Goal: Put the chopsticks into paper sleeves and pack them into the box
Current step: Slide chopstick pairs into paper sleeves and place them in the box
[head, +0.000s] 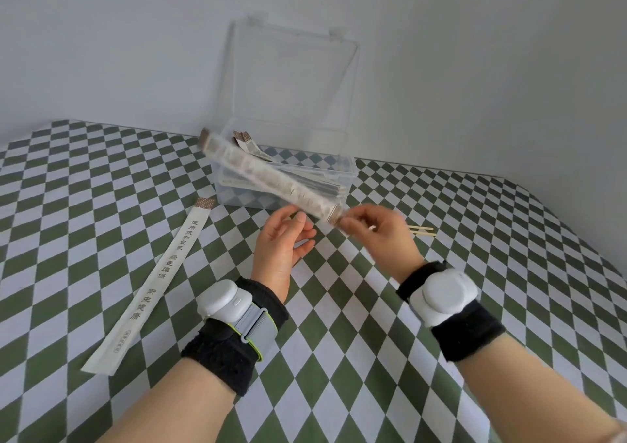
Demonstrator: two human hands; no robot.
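Observation:
My right hand (380, 235) pinches the near end of a blurred white paper sleeve (271, 179) held in the air, its far end pointing up-left across the clear plastic box (351, 171). Whether chopsticks are inside the sleeve cannot be told. My left hand (285, 242) hovers just left of the sleeve's near end, fingers relaxed and holding nothing. The box stands open with its lid up, and several filled sleeves (315, 184) lie in it. Another paper sleeve (152, 279) with printed characters lies flat on the table to the left. A pair of bare chopsticks (422, 230) peeks out behind my right hand.
The table carries a green and white checked cloth (339, 340). A pale wall stands close behind the box. White devices on black bands sit on both wrists.

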